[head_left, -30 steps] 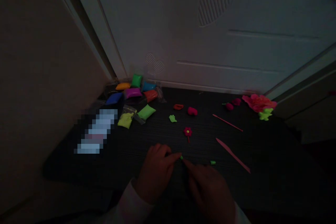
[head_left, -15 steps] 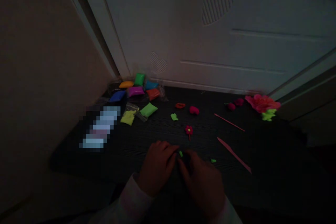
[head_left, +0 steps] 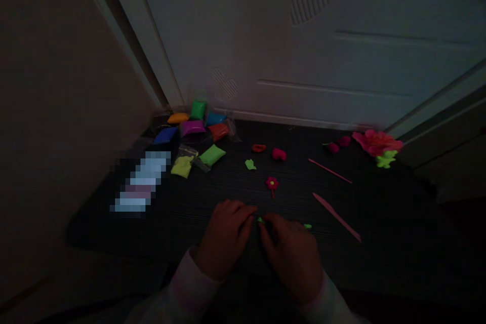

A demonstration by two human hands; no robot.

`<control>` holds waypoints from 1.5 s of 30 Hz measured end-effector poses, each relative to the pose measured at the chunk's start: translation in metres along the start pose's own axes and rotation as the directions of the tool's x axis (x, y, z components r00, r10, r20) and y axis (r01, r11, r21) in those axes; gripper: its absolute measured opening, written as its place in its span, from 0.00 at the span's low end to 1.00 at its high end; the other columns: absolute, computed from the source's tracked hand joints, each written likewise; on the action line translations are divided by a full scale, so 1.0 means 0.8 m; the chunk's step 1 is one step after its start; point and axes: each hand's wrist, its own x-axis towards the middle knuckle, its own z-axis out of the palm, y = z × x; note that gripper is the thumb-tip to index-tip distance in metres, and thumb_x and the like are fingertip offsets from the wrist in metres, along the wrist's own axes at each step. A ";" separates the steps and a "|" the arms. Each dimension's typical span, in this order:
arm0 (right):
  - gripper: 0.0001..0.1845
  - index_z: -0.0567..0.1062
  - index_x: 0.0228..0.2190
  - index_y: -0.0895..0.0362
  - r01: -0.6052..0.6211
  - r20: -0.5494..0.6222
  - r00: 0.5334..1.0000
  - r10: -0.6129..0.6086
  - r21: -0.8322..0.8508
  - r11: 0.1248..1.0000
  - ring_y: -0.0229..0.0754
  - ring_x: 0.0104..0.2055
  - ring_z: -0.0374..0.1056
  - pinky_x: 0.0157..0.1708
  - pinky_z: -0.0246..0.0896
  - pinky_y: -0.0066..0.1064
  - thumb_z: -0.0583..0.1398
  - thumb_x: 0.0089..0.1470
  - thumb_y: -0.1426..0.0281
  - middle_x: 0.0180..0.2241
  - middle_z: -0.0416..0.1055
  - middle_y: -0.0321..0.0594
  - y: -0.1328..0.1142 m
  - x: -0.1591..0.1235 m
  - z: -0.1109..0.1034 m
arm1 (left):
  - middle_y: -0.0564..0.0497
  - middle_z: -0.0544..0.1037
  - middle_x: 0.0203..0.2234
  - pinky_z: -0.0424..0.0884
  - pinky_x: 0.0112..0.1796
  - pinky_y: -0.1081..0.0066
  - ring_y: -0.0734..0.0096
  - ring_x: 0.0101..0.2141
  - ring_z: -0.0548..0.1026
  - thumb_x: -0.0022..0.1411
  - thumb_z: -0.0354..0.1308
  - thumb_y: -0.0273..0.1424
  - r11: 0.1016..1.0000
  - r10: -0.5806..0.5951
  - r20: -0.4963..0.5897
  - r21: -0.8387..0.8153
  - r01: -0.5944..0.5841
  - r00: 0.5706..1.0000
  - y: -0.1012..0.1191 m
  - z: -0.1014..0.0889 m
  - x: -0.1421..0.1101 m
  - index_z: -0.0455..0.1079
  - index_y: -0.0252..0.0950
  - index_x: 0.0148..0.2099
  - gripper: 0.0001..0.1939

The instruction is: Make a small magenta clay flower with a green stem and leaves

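A small bright green piece of clay sits at the fingertips of my right hand, which is closed on it in a pinch. My left hand is just to its left, thumb and index finger slightly apart, with nothing visible between them. Beyond the hands lies a small red clay flower with a yellow centre and a short stem. Another green clay bit rests just behind my right hand's knuckles. The dim light hides the details of the fingertips.
Bags of coloured clay lie at the back left. Farther back are a green scrap, an orange piece and a red lump. Two pink modelling tools lie right, a pink flower behind. A white panel borders the table.
The view has shifted slightly. The green piece at my fingertips shows smaller, and my left fingertips are a little farther from it. My right hand remains closed around it.
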 end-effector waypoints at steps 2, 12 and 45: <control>0.08 0.72 0.30 0.54 -0.003 0.005 1.000 0.003 0.011 1.000 0.36 0.21 0.66 0.24 0.49 0.29 0.53 0.50 0.68 0.19 0.70 0.32 0.001 0.000 -0.001 | 0.50 0.72 0.33 0.63 0.39 0.65 0.68 0.36 0.67 0.58 0.47 0.27 1.000 0.002 -0.009 -0.008 -0.002 1.000 0.000 0.000 -0.001 0.68 0.38 0.43 0.12; 0.08 0.71 0.32 0.53 -0.017 0.049 0.999 0.015 0.024 1.000 0.37 0.21 0.66 0.23 0.48 0.29 0.54 0.49 0.68 0.19 0.70 0.31 0.003 0.001 -0.001 | 0.50 0.71 0.33 0.63 0.38 0.64 0.68 0.36 0.67 0.58 0.48 0.28 1.000 0.008 0.019 -0.007 -0.008 1.000 -0.001 0.000 -0.002 0.68 0.37 0.42 0.11; 0.06 0.71 0.30 0.53 -0.068 0.093 0.994 0.060 0.083 0.994 0.37 0.23 0.66 0.24 0.48 0.28 0.54 0.50 0.70 0.20 0.70 0.31 0.006 -0.003 0.003 | 0.50 0.71 0.31 0.62 0.36 0.64 0.68 0.34 0.67 0.57 0.51 0.27 1.000 0.022 0.022 -0.013 -0.022 1.000 -0.002 0.001 -0.002 0.70 0.40 0.39 0.10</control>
